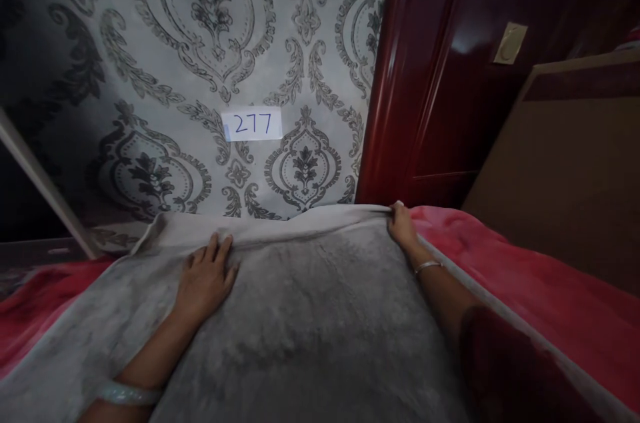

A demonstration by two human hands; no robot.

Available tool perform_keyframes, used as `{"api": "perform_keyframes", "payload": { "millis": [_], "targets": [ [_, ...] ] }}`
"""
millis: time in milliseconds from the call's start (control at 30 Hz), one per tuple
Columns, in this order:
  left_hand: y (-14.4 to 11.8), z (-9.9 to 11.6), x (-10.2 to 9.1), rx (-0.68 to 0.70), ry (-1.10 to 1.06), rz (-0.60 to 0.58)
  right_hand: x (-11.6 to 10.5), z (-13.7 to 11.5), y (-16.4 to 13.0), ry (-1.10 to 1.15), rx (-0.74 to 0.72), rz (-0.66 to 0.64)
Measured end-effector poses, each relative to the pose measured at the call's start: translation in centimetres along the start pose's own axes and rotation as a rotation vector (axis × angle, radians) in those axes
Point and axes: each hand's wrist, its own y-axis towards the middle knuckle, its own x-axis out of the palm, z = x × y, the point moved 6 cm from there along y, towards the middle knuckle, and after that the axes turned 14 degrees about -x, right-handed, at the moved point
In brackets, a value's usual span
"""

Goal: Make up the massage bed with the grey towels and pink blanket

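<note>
A grey plush blanket (320, 303) lies spread in front of me, with a lighter strip (270, 228) along its far edge. My left hand (207, 276) rests flat on the blanket's left part, fingers stretched out and just reaching the lighter strip. At the far right corner, my right hand (402, 223) is closed around the blanket's edge, and a bit of pale cloth shows above the fingers. Under the grey blanket, a red-pink blanket (525, 276) shows on both sides.
Behind the blanket stands a wall with grey patterned wallpaper (305, 70) and a paper label (253, 123) reading 277. To the right are a dark red door frame (387, 90) and a large cardboard piece (565, 176). A pale slanted bar (47, 186) stands at the left.
</note>
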Motion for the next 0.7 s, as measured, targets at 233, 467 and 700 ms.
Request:
{"api": "perform_keyframes", "payload": {
  "millis": [233, 467, 700],
  "targets": [
    [-0.3, 0.6, -2.7, -0.057, -0.133, -0.058, -0.7, -4.6, -2.9, 0.012, -0.16, -0.234],
    [-6.1, 7.7, -0.6, 0.556, -0.275, -0.439, 0.4, -16.8, -16.1, 0.131, -0.61, -0.939],
    [-6.8, 8.0, 0.1, 0.516, -0.253, -0.438, 1.3, -16.5, -16.9, 0.123, -0.625, -0.912]
  ]
}}
